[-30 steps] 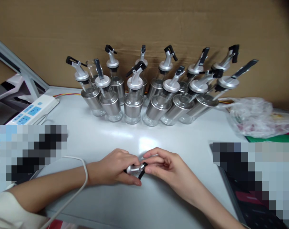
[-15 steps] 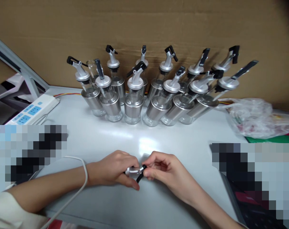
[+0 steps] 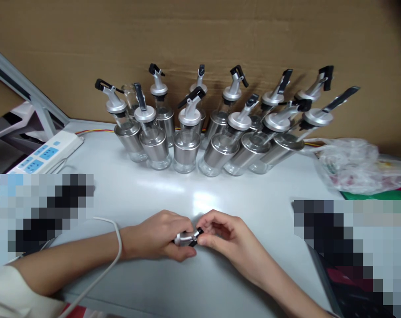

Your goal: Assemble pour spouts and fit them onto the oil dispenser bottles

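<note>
Low in the middle of the head view, my left hand [image 3: 167, 234] is closed around a silver pour spout [image 3: 185, 239] with a black tip and lever. The spout lies sideways, its tip toward the right; its base is partly hidden by my fingers. My right hand [image 3: 222, 232] pinches the black end of the spout between thumb and forefinger, the other fingers curled. Beyond both hands stand two rows of glass bottles with steel sleeves, among them a front bottle [image 3: 187, 152] topped with a matching silver and black spout [image 3: 190, 112].
A white power strip [image 3: 44, 154] lies at the left. Clear plastic bags [image 3: 356, 161] sit at the right over something green. A pale cable [image 3: 118, 238] crosses my left forearm. Behind the bottles rises a cardboard wall [image 3: 200, 35]. Blurred blocks cover both sides.
The black lever, which stuck out below the spout toward my left thumb, is now mostly out of sight between my hands. Both hands stay in nearly the same place.
</note>
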Motion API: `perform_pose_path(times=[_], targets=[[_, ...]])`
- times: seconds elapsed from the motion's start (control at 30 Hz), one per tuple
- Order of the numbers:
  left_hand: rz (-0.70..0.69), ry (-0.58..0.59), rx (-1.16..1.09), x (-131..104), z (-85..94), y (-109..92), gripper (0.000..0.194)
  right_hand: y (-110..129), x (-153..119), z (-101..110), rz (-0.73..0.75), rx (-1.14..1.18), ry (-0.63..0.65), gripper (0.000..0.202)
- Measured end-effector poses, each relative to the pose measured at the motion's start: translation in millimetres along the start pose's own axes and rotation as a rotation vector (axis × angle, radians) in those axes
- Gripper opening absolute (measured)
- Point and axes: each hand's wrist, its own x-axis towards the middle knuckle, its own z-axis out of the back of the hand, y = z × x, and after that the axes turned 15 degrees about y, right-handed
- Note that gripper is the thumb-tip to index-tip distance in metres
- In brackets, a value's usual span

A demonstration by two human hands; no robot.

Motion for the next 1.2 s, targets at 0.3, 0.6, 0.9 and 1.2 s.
perform_pose_path(times=[0.3, 0.6, 0.9, 1.2], targets=[[-0.049, 0.007, 0.119, 2, 1.1, -4, 0.018, 7, -4, 6, -0.012, -0.025, 0.073, 0.03], [-0.155, -0.128, 0.209, 3, -7.7, -3, 0.018, 3, -3, -2, 0.016, -0.024, 0.077, 0.042], [-0.339, -0.418, 0.121, 5, -13.5, 1, 0.038, 18, -1, -10, 0.167, -0.149, 0.074, 0.04], [-0.024, -0.383, -0.407, 3, -11.0, 7, 0.061, 107, 9, -19, 0.595, -0.299, -0.31, 0.034]])
